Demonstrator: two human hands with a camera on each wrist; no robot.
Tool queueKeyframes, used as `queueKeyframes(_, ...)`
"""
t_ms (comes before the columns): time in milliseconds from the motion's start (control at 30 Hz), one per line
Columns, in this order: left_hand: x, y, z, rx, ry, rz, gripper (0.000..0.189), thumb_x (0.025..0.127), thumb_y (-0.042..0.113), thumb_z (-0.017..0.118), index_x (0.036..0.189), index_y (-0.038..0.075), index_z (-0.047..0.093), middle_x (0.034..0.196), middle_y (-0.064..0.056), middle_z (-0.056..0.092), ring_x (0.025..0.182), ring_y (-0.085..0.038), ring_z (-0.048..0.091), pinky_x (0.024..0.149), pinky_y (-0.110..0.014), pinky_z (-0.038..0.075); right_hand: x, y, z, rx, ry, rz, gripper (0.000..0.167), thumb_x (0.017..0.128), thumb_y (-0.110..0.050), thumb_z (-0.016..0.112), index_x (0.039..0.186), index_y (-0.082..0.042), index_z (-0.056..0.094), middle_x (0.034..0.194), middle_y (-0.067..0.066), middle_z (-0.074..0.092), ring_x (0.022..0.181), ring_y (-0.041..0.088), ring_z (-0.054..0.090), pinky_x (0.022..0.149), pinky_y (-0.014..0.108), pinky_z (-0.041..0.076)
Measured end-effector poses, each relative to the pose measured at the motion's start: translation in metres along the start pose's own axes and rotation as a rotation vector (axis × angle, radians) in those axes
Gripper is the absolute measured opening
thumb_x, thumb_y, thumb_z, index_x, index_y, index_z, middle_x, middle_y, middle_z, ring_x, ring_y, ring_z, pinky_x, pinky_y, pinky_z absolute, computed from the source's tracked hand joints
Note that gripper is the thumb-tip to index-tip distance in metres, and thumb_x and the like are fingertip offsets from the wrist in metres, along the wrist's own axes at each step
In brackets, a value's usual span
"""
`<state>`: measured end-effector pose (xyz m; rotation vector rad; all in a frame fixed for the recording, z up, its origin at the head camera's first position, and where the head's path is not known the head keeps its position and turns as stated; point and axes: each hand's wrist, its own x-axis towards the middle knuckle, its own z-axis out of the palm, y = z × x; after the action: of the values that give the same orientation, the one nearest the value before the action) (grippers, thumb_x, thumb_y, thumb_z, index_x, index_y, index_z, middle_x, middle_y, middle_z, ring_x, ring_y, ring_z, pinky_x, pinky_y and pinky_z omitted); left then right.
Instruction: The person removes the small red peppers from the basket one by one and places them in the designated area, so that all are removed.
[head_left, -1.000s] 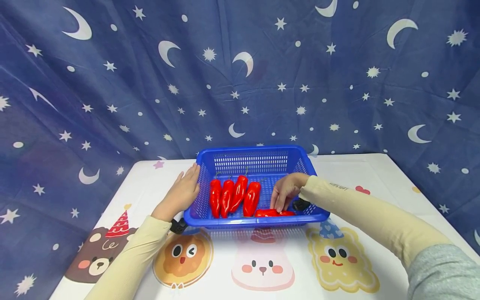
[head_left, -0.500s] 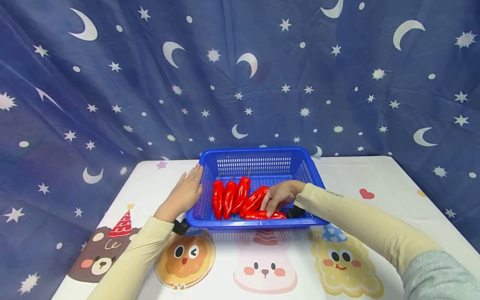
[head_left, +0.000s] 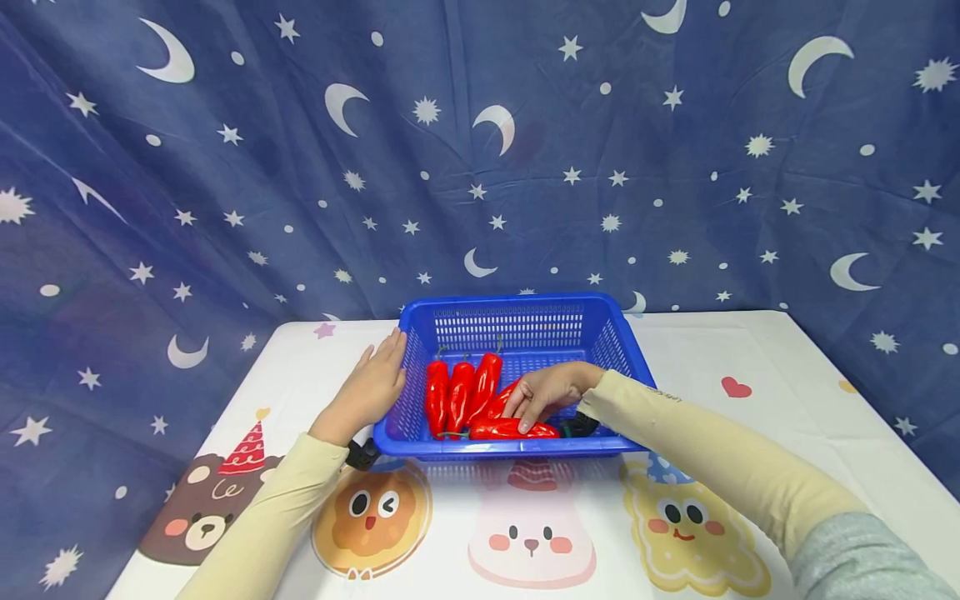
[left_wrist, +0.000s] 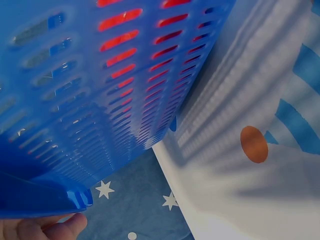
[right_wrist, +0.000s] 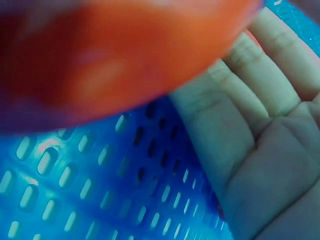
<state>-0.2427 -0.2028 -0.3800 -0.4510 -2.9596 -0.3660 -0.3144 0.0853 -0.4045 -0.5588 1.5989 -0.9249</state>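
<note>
Right there, the person's right hand (head_left: 551, 392) grips a long, glossy red pepper (head_left: 497, 428) inside a blue perforated plastic basket (head_left: 517, 447). Another red pepper (head_left: 501, 402) shows partly behind its fingers; three more red peppers (head_left: 461, 396) lie to its left. The left hand (head_left: 367, 387), fingers straight, rests against the basket's side. Beyond both hands hangs a dark-blue star-and-moon curtain (head_left: 420, 208).

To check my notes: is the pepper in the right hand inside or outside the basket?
Inside: the head view shows the red pepper, held by the right hand, behind the near rim of the blue basket.
</note>
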Motion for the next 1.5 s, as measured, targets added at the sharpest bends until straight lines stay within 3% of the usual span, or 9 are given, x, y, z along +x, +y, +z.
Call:
queueKeyframes(200, 0.0, 0.0, 0.0, -0.004, 0.001, -0.003, 0.057, 0.094, 0.013, 0.042, 0.143, -0.011, 0.026, 0.152, -0.025, 0.025, 0.141, -0.038, 0.026, 0.115, -0.057, 0.017, 0.0, -0.002, 0.001, -0.007, 0.001, -0.013, 0.036, 0.085, 0.004, 0.06, 0.121, 0.007, 0.059, 0.08, -0.007, 0.069, 0.067, 0.004, 0.058, 0.064, 0.017, 0.052)
queueKeyframes(367, -0.001, 0.0, 0.0, -0.006, 0.006, -0.003, 0.057, 0.094, 0.012, 0.042, 0.143, -0.012, 0.025, 0.152, -0.026, 0.024, 0.141, -0.038, 0.026, 0.115, -0.057, 0.018, -0.001, -0.003, 0.001, 0.033, 0.038, -0.089, 0.038, 0.085, 0.002, 0.061, 0.123, 0.009, 0.057, 0.084, -0.005, 0.072, 0.073, 0.006, 0.063, 0.07, 0.02, 0.054)
queueKeyframes(600, -0.001, 0.002, 0.001, -0.017, 0.008, -0.006, 0.057, 0.094, 0.013, 0.042, 0.143, -0.011, 0.025, 0.152, -0.025, 0.023, 0.141, -0.038, 0.026, 0.115, -0.057, 0.018, -0.009, -0.007, -0.003, 0.106, 0.138, -0.165, 0.041, 0.085, 0.004, 0.06, 0.125, 0.012, 0.053, 0.083, -0.005, 0.073, 0.077, 0.006, 0.067, 0.078, 0.023, 0.056)
queueKeyframes(833, -0.001, 0.002, 0.0, -0.015, 0.012, 0.002, 0.057, 0.094, 0.012, 0.042, 0.143, -0.012, 0.025, 0.152, -0.026, 0.024, 0.141, -0.038, 0.026, 0.115, -0.057, 0.018, -0.023, -0.015, -0.008, 0.152, 0.274, -0.176, 0.043, 0.087, 0.0, 0.058, 0.128, 0.011, 0.051, 0.082, -0.004, 0.073, 0.077, 0.009, 0.067, 0.085, 0.029, 0.056)
queueKeyframes(1167, -0.002, 0.002, 0.001, -0.024, 0.008, -0.008, 0.057, 0.094, 0.013, 0.042, 0.143, -0.011, 0.025, 0.152, -0.026, 0.024, 0.142, -0.038, 0.025, 0.115, -0.057, 0.017, -0.044, -0.026, -0.012, 0.261, 0.42, -0.196, 0.045, 0.09, -0.001, 0.055, 0.133, 0.01, 0.045, 0.093, 0.0, 0.072, 0.086, 0.015, 0.069, 0.09, 0.035, 0.054)
queueKeyframes(1300, -0.002, 0.001, 0.001, -0.025, 0.007, -0.006, 0.057, 0.094, 0.013, 0.042, 0.143, -0.011, 0.024, 0.152, -0.026, 0.024, 0.142, -0.038, 0.025, 0.115, -0.057, 0.017, -0.056, -0.031, -0.013, 0.252, 0.504, -0.172, 0.049, 0.089, -0.005, 0.058, 0.135, 0.006, 0.045, 0.097, -0.001, 0.07, 0.088, 0.015, 0.067, 0.091, 0.036, 0.054)
queueKeyframes(1500, -0.002, 0.001, 0.001, -0.022, 0.013, -0.001, 0.057, 0.094, 0.012, 0.042, 0.143, -0.011, 0.025, 0.152, -0.026, 0.024, 0.141, -0.038, 0.026, 0.115, -0.057, 0.018, -0.07, -0.035, -0.014, 0.234, 0.547, -0.193, 0.049, 0.09, -0.006, 0.058, 0.135, 0.007, 0.044, 0.098, 0.0, 0.069, 0.091, 0.016, 0.067, 0.094, 0.038, 0.052)
